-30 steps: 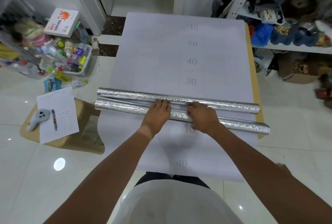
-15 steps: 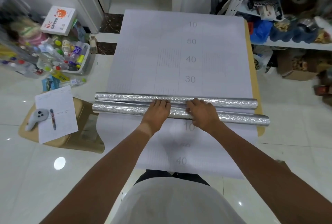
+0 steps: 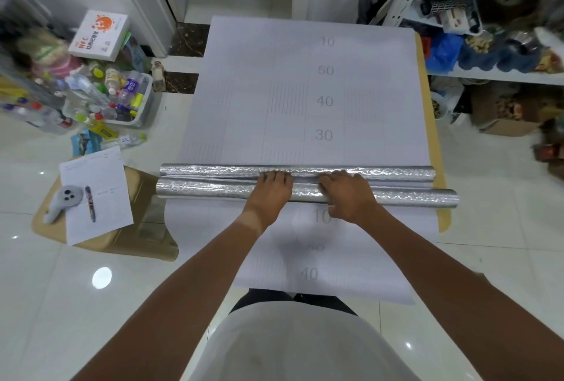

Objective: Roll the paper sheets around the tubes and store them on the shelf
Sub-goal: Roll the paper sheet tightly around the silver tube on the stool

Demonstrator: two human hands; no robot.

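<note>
Both tubes have barely shifted since a moment ago. My left hand [image 3: 268, 194] and right hand [image 3: 348, 197], side by side, lie flat and uncurled across the near tube [image 3: 207, 192], pinning it against the far tube [image 3: 396, 172] atop the paper sheet [image 3: 305, 90]; shelf [image 3: 488, 73] far right.
</note>
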